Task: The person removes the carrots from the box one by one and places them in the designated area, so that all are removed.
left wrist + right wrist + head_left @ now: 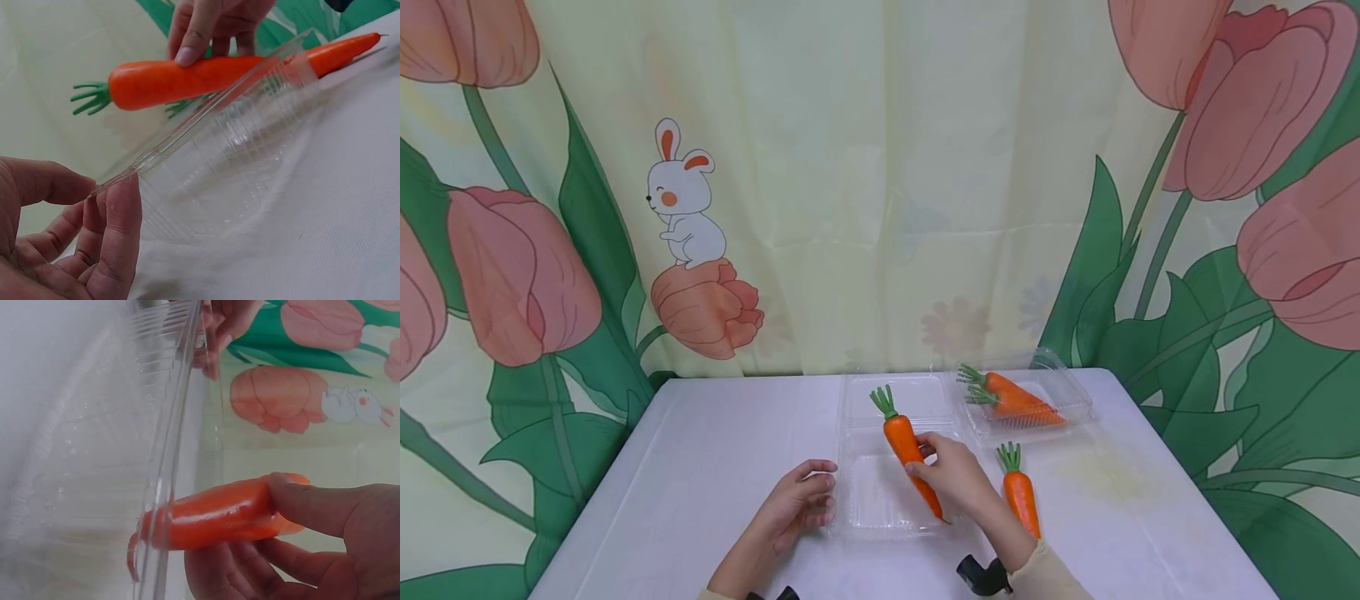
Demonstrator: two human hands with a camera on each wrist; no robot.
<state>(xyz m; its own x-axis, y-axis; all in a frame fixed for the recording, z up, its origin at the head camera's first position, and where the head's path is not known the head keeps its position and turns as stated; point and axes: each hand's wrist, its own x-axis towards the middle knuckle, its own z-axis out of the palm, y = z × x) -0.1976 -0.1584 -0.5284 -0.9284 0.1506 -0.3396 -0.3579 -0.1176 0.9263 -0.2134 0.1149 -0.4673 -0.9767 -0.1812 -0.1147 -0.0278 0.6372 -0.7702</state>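
My right hand (951, 471) pinches an orange carrot (904, 442) with short green stalks, thumb on one side and fingers on the other. The carrot slants over an open clear plastic clamshell box (868, 512), its thin tip low toward the near right. At the box's left edge, my left hand (805, 500) pinches the rim between thumb and fingers, as the left wrist view shows at the rim (134, 167). In the right wrist view the carrot (219, 512) crosses the box's rim, its stalks hidden behind the hand.
A second clear box (1078, 408) at the back right holds two carrots (1011, 396). Another carrot (1020, 496) lies on the white table (700, 450) beside my right forearm. Behind the table hangs a curtain (820, 208) printed with tulips and a rabbit.
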